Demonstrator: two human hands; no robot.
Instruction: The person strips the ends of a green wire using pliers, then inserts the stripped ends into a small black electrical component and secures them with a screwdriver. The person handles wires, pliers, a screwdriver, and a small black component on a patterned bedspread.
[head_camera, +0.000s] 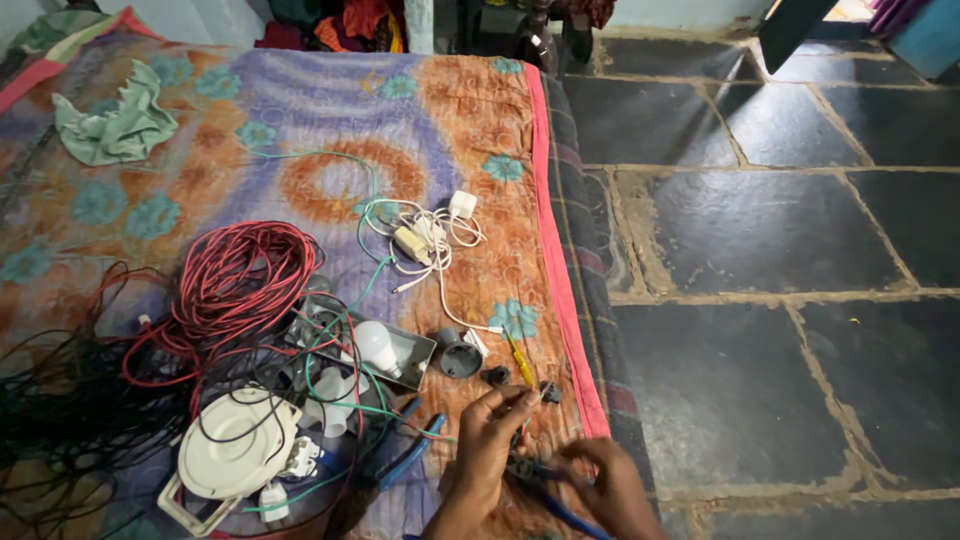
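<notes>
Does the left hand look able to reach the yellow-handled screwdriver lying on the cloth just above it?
Probably yes. The left hand sits right below the yellow-handled screwdriver, and only bare cloth and a small black part lie between them. However, its fingers pinch a small piece, so it would first have to let go.

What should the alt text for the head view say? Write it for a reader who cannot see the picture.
Two bare hands, the left hand and right hand, work a small dark part at the edge of a patterned bedspread. Beside them lie a red wire coil, a white bulb, blue-handled pliers and a yellow screwdriver.
</notes>
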